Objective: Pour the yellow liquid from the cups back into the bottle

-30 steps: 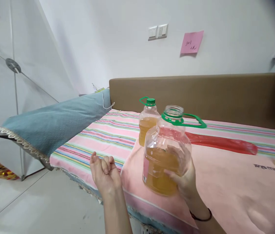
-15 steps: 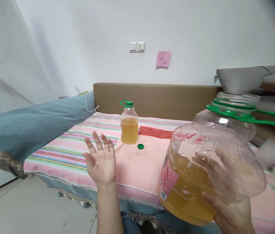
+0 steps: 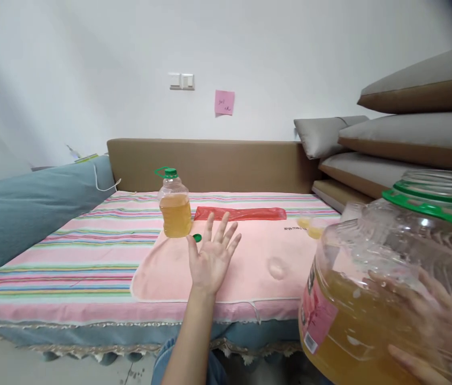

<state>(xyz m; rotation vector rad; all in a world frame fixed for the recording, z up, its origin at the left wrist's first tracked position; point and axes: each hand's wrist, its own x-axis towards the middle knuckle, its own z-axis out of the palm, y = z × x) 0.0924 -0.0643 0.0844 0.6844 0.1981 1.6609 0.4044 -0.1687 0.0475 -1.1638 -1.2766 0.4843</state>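
A large clear plastic jug (image 3: 350, 315), uncapped and part filled with yellow liquid, fills the lower right, near the camera. My right hand (image 3: 446, 326) is wrapped round its far right side, seen partly through the plastic; a pink label and a green neck ring show on the jug. Raised over the pink mat (image 3: 245, 278), palm up with fingers spread, my left hand (image 3: 211, 262) holds nothing. Just beyond its thumb lies a green cap (image 3: 197, 237). A smaller capped bottle (image 3: 175, 214) of yellow liquid stands upright at the mat's back left.
A flattened red plastic bag (image 3: 242, 214) lies along the mat's back. Clear cups (image 3: 314, 231) with some yellow liquid stand behind the jug. Several cushions (image 3: 410, 128) are stacked at the right. The brown backrest (image 3: 209, 166) closes off the back; a blue-covered armrest (image 3: 41, 203) borders the left.
The view has turned right, showing more cushions and the cups. My left hand, still open, has moved right past the bottle. The jug has moved right and closer, held in my right hand.
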